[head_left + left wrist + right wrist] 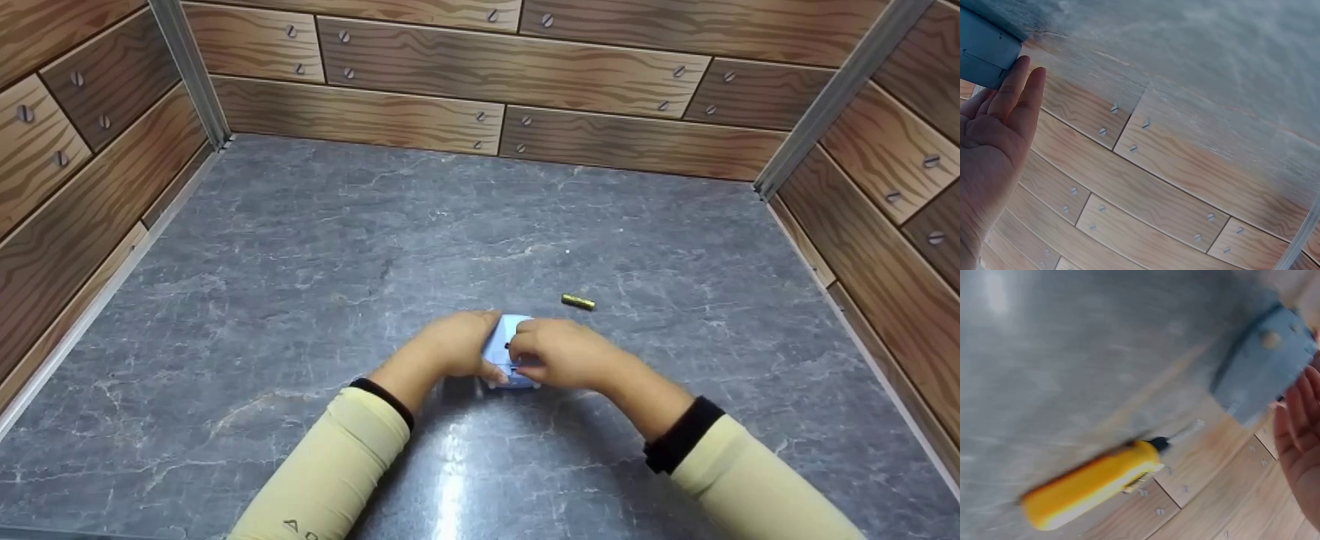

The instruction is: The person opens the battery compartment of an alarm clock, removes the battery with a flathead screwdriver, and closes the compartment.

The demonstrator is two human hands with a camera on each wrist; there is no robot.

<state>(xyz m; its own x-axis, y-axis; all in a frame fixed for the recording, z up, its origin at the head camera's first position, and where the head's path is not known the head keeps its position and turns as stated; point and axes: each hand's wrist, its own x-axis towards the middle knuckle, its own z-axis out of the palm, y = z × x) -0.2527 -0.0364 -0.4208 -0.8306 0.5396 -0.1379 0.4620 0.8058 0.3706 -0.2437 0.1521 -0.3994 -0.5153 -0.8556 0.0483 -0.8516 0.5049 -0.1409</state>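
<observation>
A small pale blue plastic case [508, 330] lies between my hands, with panel lines on its side [988, 50] and a round knob [1270, 339]. My left hand [454, 343] grips its left side, thumb at the near end and fingers toward the far end. Bent over its top from the right is my right hand [566, 352], fingertips beside a small dark spot; I cannot tell whether they pinch something. A gold-and-black battery [577, 302] lies just beyond the right hand. In the right wrist view, a yellow-handled screwdriver [1095, 486] lies near the case, hidden in the head view.
The grey marbled tabletop [300, 247] is enclosed by wood-patterned panels [420, 67] at the back and both sides. Metal posts [191, 75] stand at the back corners.
</observation>
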